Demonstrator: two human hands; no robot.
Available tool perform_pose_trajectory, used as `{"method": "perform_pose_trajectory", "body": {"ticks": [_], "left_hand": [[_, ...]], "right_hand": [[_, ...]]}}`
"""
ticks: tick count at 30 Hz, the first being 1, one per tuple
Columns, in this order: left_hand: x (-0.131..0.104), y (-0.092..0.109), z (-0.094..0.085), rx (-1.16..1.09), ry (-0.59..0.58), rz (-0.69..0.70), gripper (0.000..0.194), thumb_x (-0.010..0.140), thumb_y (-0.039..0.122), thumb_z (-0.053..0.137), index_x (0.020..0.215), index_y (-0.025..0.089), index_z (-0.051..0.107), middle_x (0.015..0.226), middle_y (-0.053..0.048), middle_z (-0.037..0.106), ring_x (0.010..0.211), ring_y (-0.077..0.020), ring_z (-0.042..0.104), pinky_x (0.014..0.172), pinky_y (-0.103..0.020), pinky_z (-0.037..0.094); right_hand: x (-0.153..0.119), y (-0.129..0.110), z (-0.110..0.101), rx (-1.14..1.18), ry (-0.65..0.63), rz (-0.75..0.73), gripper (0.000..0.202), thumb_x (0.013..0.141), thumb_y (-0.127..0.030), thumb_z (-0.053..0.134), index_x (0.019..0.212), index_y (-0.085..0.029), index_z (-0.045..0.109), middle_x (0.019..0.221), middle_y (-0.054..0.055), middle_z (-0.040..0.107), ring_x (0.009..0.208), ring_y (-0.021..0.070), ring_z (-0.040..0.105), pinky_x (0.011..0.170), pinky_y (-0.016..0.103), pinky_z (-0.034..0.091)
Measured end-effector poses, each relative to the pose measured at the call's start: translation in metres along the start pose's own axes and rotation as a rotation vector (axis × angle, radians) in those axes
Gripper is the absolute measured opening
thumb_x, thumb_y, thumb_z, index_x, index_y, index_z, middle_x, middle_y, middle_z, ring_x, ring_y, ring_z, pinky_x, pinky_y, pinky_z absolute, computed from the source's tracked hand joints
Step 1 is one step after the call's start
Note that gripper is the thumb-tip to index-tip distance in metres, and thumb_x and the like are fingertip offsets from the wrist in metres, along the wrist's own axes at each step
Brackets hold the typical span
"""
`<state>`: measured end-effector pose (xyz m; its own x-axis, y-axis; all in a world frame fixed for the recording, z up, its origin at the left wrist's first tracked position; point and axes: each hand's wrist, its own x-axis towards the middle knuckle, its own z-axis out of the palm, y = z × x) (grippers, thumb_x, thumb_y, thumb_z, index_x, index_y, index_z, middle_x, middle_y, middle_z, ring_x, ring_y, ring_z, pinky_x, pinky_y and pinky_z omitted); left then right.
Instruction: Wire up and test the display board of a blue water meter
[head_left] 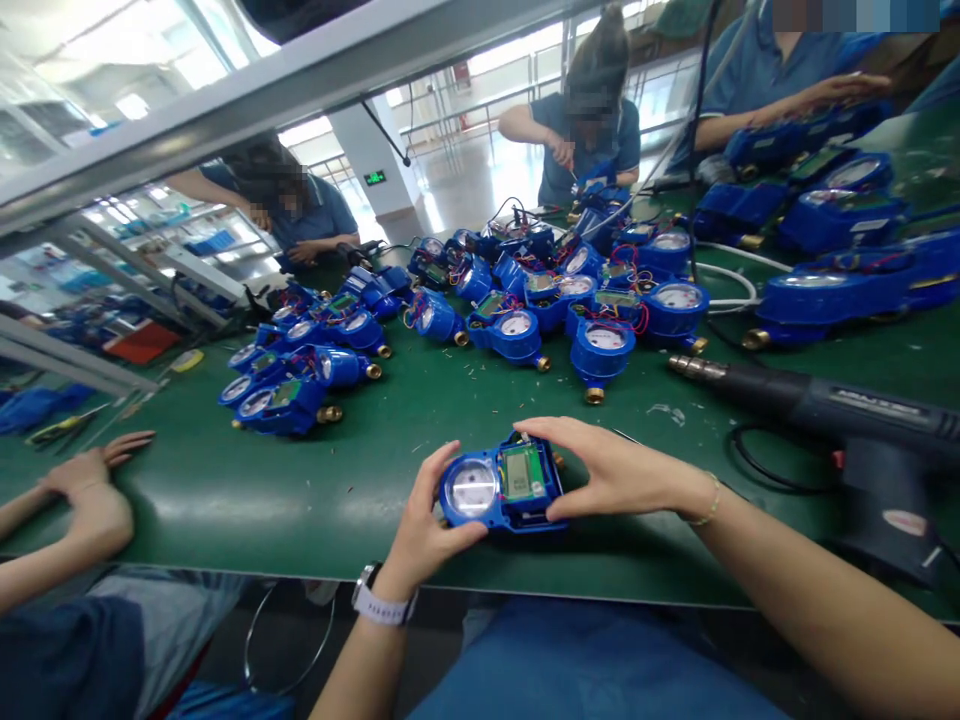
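A blue water meter (491, 510) lies near the front edge of the green table, directly before me. Its round dial faces up on the left, and a green circuit board (525, 470) with a small grey display sits in the open housing on the right. My left hand (427, 515) grips the dial end, thumb in front and fingers behind. Around the housing end, my right hand (607, 470) has its thumb at the near side and its fingers at the far corner. Part of the brass fitting shows behind the right fingers.
A black heat gun (847, 405) lies at the right with its cable. Several blue water meters (517, 325) with loose wires crowd the middle of the green table (225, 500). A co-worker's hands (94, 490) rest at the left; other people sit across. A metal beam (300, 85) crosses overhead.
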<state>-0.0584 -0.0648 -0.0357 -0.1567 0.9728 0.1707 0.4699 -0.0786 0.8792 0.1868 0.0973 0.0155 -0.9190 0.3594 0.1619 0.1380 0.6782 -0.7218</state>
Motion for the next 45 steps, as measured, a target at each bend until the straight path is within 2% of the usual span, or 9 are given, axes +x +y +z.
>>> {"method": "perform_pose_trajectory", "body": {"ticks": [4, 9, 14, 18, 25, 33, 37, 41, 45], "left_hand": [[0.019, -0.011, -0.002, 0.015, 0.064, 0.049, 0.07, 0.082, 0.055, 0.068, 0.141, 0.026, 0.042, 0.148, -0.014, 0.04, 0.136, -0.0341, 0.042, 0.11, -0.053, 0.04], [0.042, -0.01, 0.008, 0.082, 0.017, 0.136, 0.085, 0.067, 0.066, 0.077, 0.136, 0.024, 0.048, 0.149, -0.017, 0.038, 0.14, -0.0372, 0.036, 0.115, -0.057, 0.03], [0.062, -0.013, 0.01, 0.089, -0.007, 0.171, 0.084, 0.066, 0.061, 0.08, 0.133, 0.021, 0.048, 0.149, -0.02, 0.036, 0.14, -0.0375, 0.036, 0.114, -0.058, 0.031], [0.07, -0.011, 0.014, 0.124, 0.023, 0.228, 0.081, 0.069, 0.062, 0.078, 0.131, 0.019, 0.049, 0.148, -0.022, 0.038, 0.139, -0.0363, 0.038, 0.112, -0.057, 0.035], [0.063, 0.002, 0.037, 0.303, 0.14, 0.491, 0.061, 0.07, 0.056, 0.081, 0.114, 0.021, 0.056, 0.128, -0.015, 0.059, 0.133, -0.035, 0.045, 0.111, -0.058, 0.035], [0.06, 0.004, 0.044, 0.413, 0.167, 0.433, 0.064, 0.068, 0.061, 0.079, 0.113, 0.022, 0.055, 0.126, -0.013, 0.061, 0.135, -0.0366, 0.043, 0.114, -0.063, 0.022], [0.051, 0.018, 0.057, 0.475, 0.194, 0.36, 0.081, 0.06, 0.069, 0.08, 0.119, 0.022, 0.051, 0.129, -0.016, 0.058, 0.137, -0.0414, 0.038, 0.114, -0.069, 0.012], [0.042, 0.028, 0.075, 0.51, 0.197, 0.292, 0.077, 0.066, 0.052, 0.08, 0.125, 0.019, 0.041, 0.132, -0.018, 0.055, 0.139, -0.0405, 0.035, 0.114, -0.07, 0.009], [0.043, 0.023, 0.076, 0.494, 0.229, 0.339, 0.069, 0.067, 0.039, 0.078, 0.121, 0.02, 0.039, 0.127, -0.016, 0.056, 0.137, -0.039, 0.038, 0.116, -0.068, 0.014]], "right_hand": [[0.005, 0.002, 0.009, -0.083, 0.137, 0.108, 0.073, 0.076, -0.046, 0.079, 0.136, -0.014, 0.052, 0.139, 0.015, 0.052, 0.13, 0.0306, 0.048, 0.112, 0.049, 0.039], [0.01, -0.002, 0.014, -0.093, 0.215, 0.113, 0.089, 0.08, -0.043, 0.075, 0.152, -0.017, 0.029, 0.149, 0.015, 0.042, 0.137, 0.0298, 0.041, 0.115, 0.051, 0.036], [0.019, 0.002, 0.007, -0.053, 0.158, 0.093, 0.063, 0.084, -0.046, 0.069, 0.138, -0.019, 0.051, 0.143, 0.013, 0.049, 0.135, 0.0303, 0.045, 0.114, 0.049, 0.037], [0.024, 0.014, 0.0, 0.021, 0.171, 0.141, 0.058, 0.084, -0.051, 0.069, 0.132, -0.02, 0.058, 0.138, 0.012, 0.054, 0.13, 0.0304, 0.049, 0.112, 0.05, 0.039], [0.026, 0.029, -0.002, 0.173, 0.185, 0.3, 0.052, 0.083, -0.053, 0.066, 0.122, -0.019, 0.065, 0.122, 0.01, 0.065, 0.106, 0.0277, 0.062, 0.095, 0.046, 0.051], [0.023, 0.037, 0.001, 0.281, 0.196, 0.358, 0.053, 0.083, -0.056, 0.065, 0.12, -0.017, 0.067, 0.118, 0.011, 0.066, 0.098, 0.0269, 0.064, 0.087, 0.044, 0.053], [0.023, 0.037, 0.003, 0.378, 0.217, 0.376, 0.052, 0.083, -0.055, 0.066, 0.119, -0.017, 0.066, 0.117, 0.011, 0.067, 0.098, 0.027, 0.065, 0.086, 0.043, 0.053], [0.019, 0.027, 0.009, 0.387, 0.295, 0.358, 0.048, 0.08, -0.051, 0.071, 0.115, -0.018, 0.067, 0.116, 0.01, 0.066, 0.103, 0.0279, 0.064, 0.091, 0.045, 0.053], [0.013, 0.006, 0.016, 0.196, 0.446, 0.22, 0.038, 0.078, -0.041, 0.076, 0.11, -0.022, 0.069, 0.117, 0.009, 0.061, 0.111, 0.0272, 0.059, 0.096, 0.044, 0.052]]}}
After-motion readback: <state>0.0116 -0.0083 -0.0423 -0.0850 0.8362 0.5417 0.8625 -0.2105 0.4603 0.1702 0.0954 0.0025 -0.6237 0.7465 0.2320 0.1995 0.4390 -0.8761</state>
